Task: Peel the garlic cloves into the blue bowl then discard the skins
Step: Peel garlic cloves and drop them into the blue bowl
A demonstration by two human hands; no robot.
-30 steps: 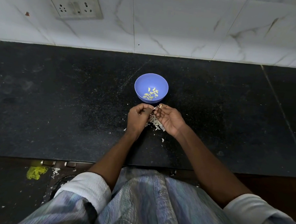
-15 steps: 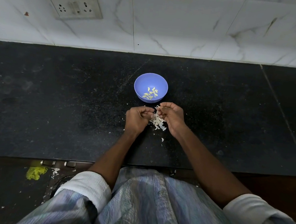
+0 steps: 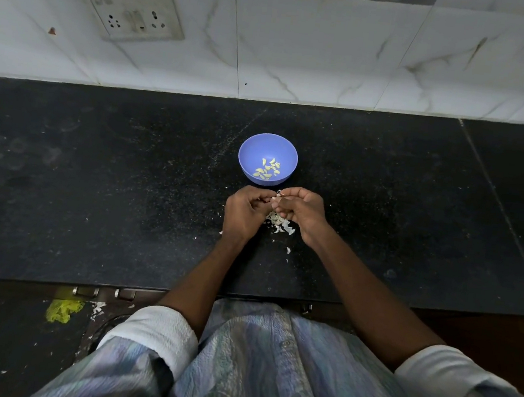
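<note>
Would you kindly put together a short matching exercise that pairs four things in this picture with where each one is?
Things:
1. peeled garlic cloves
2. pile of garlic skins
3. socket plate
4. blue bowl

Places:
A. on the tiled wall, upper left
B. on the black counter, just beyond the two hands
C. inside the bowl, at its bottom
D. on the counter beneath and between the hands

Pairs: 1-C, 2-D, 3-A, 4-B
</note>
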